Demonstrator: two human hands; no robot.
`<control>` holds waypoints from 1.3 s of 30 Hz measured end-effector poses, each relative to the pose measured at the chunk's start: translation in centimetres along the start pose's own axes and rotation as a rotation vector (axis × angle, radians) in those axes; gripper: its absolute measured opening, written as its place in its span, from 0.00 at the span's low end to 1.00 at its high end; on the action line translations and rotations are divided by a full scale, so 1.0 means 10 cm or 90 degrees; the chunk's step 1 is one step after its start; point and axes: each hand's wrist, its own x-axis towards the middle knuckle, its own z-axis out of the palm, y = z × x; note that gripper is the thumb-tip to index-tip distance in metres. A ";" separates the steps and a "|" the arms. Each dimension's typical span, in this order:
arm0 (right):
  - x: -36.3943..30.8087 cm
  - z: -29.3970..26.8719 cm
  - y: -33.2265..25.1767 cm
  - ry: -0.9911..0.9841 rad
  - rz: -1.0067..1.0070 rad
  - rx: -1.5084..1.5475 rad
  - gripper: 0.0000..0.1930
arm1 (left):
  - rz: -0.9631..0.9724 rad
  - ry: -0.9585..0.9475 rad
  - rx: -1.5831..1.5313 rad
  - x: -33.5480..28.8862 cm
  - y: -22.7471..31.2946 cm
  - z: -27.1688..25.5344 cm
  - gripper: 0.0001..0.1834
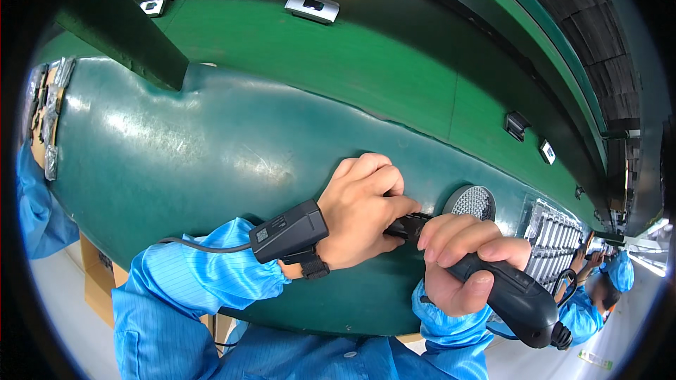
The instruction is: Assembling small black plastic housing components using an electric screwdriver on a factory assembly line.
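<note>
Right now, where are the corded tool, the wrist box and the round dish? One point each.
Corded tool [522,302]: head view, on its dark body.
Wrist box [290,231]: head view, middle of its top face.
Round dish [492,204]: head view, right side of its rim.

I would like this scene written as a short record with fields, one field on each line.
Left hand: pinches a small black part
Right hand: grips a black corded tool
Tool tip: hidden from view
On left wrist: black boxy device
Past right hand: round dish with small shiny pieces
Right side: clear slotted tray; another person in blue
Surface: dark green tabletop
</note>
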 end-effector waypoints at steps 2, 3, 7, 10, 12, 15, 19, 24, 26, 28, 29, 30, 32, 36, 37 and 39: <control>0.00 0.02 0.02 0.002 0.003 -0.002 0.18 | -0.001 0.000 0.001 -0.01 -0.01 -0.01 0.25; 0.00 0.03 0.03 0.007 0.000 0.008 0.18 | -0.002 -0.001 0.002 -0.01 -0.02 -0.01 0.25; -0.02 0.01 0.10 -0.023 -0.017 0.023 0.17 | 0.005 -0.001 0.005 0.00 -0.04 -0.01 0.25; 0.02 -0.05 0.11 -0.099 -0.035 0.018 0.16 | 0.011 0.004 0.001 0.03 0.00 0.01 0.24; 0.05 -0.05 0.14 -0.102 -0.055 0.023 0.16 | 0.006 0.019 0.013 0.05 0.03 0.04 0.25; 0.01 -0.11 0.14 -0.099 -0.055 0.027 0.17 | 0.004 0.027 0.021 0.05 0.07 0.07 0.24; 0.00 -0.18 -0.05 -0.010 0.040 0.036 0.16 | 0.002 0.004 0.033 0.05 0.10 0.09 0.25; 0.13 -0.62 -0.61 0.132 -0.019 -0.041 0.17 | 0.053 -0.026 0.042 0.05 0.17 0.04 0.28; 0.10 -0.88 -0.62 0.154 -0.043 -0.102 0.17 | 0.050 -0.033 0.041 0.14 0.31 0.02 0.30; 0.05 -0.98 -0.56 0.189 -0.046 -0.077 0.18 | 0.082 -0.081 0.032 0.16 0.22 0.04 0.37; 0.04 -1.01 -0.54 0.185 -0.035 -0.070 0.18 | 0.130 -0.111 0.066 0.14 0.15 0.08 0.41; 0.02 -0.98 -0.50 0.186 -0.022 -0.058 0.18 | 0.176 -0.146 0.101 0.10 0.08 0.09 0.45; 0.02 -0.93 -0.46 0.182 -0.007 -0.051 0.20 | 0.158 -0.173 0.107 0.10 0.16 0.02 0.45; 0.07 -0.98 -0.45 0.174 -0.026 -0.087 0.21 | -0.016 -0.050 -0.003 0.23 0.32 0.03 0.31; 0.08 -1.00 -0.46 0.169 -0.044 -0.098 0.22 | 0.057 -0.115 0.063 0.22 0.26 0.03 0.31; 0.09 -1.03 -0.48 0.179 -0.048 -0.116 0.21 | 0.115 -0.173 0.124 0.20 0.23 0.05 0.32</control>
